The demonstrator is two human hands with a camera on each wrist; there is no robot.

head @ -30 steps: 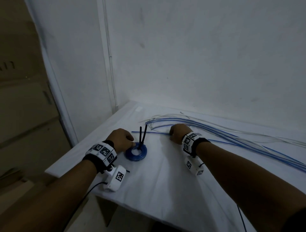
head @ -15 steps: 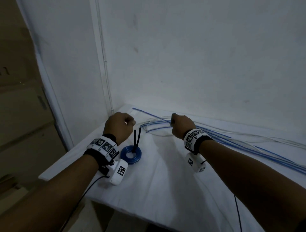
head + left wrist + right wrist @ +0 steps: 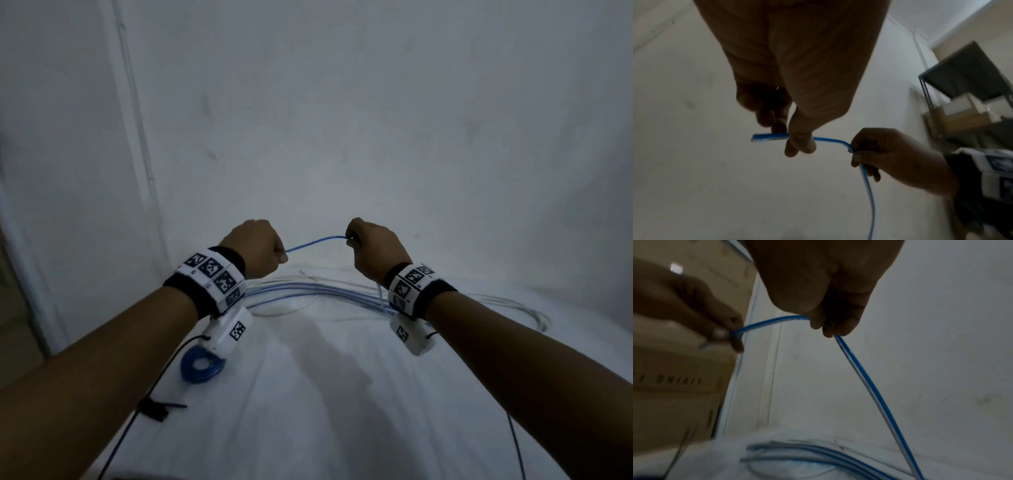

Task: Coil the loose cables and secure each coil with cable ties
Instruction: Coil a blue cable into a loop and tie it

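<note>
The white table (image 3: 342,411) lies below both grips, bearing the loose cables (image 3: 308,294) and, under the left wrist, a finished blue coil (image 3: 200,368). Above it, the left hand (image 3: 255,248) pinches the blue cable (image 3: 315,241) near its cut end; the right hand (image 3: 373,251) grips it a short span along. Judging by this, a new coil is just starting: next, bending the first loop toward the left pinch. Only the left wrist view shows the stub end (image 3: 766,138) beyond the pinch; the right wrist view shows the cable falling to the pile.
</note>
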